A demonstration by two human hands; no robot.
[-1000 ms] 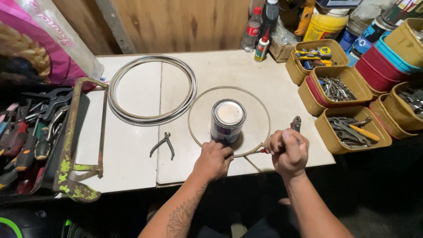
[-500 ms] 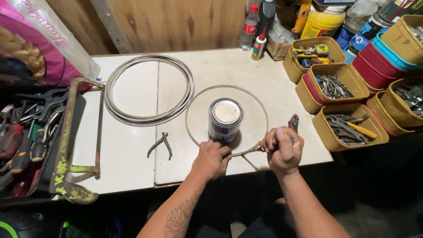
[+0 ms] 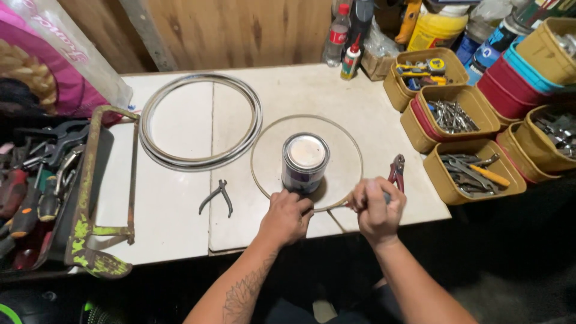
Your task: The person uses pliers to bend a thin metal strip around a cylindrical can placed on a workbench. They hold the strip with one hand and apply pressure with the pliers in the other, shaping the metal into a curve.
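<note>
A thin metal ring (image 3: 355, 146) lies on the white table (image 3: 288, 96) around a round tin can (image 3: 305, 162) that stands upright inside it. My left hand (image 3: 287, 215) grips the ring's near edge just in front of the can. My right hand (image 3: 375, 209) is closed around a tool handle with its fist at the ring's near right edge. Red-handled pliers (image 3: 396, 170) lie just beyond that hand.
Stacked metal hoops (image 3: 201, 161) lie at the table's back left, small dark pliers (image 3: 217, 197) in front of them. A hacksaw frame (image 3: 90, 198) and a tray of hand tools (image 3: 30, 180) sit left. Yellow tubs of tools (image 3: 462, 171) line the right; bottles (image 3: 339, 36) stand behind.
The view has shifted slightly. Both hands stay at the ring's near edge, with only small movement between them.
</note>
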